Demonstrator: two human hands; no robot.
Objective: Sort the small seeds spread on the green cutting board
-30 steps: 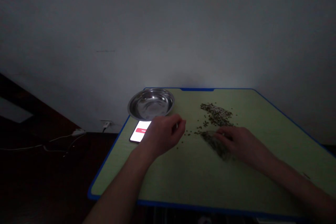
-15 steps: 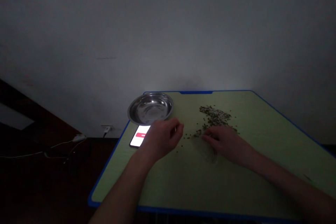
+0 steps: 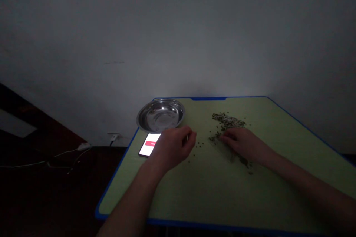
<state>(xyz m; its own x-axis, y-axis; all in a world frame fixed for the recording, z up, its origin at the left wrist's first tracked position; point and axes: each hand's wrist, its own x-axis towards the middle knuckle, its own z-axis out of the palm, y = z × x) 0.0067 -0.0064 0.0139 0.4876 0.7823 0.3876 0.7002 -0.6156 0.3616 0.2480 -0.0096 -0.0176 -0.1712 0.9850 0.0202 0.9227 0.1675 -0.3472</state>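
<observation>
A loose pile of small dark and pale grains [image 3: 228, 120], like beans or seeds, lies on the green tabletop [image 3: 183, 196]. My right hand [image 3: 241, 141] is at the pile's near edge, its fingers pinched on a see-through piece, apparently a clear plastic bag [image 3: 224, 152], which rests on the table. More dark grains [image 3: 246, 162] are below that hand. My left hand [image 3: 175, 147] hovers left of a few stray grains [image 3: 198, 145], its fingers curled closed; whatever they hold, if anything, is hidden.
A shallow steel bowl [image 3: 161, 115] stands at the table's back left corner. A lit phone [image 3: 147, 145] lies before it, partly covered by my left hand. The table has a blue rim [image 3: 208, 98] and a wall [image 3: 194, 37] behind. Cables [image 3: 66, 152] run at the left.
My right hand has shifted slightly right and away from me with the clear piece. Dark grains now show on the table below that hand. The left hand stays nearly still.
</observation>
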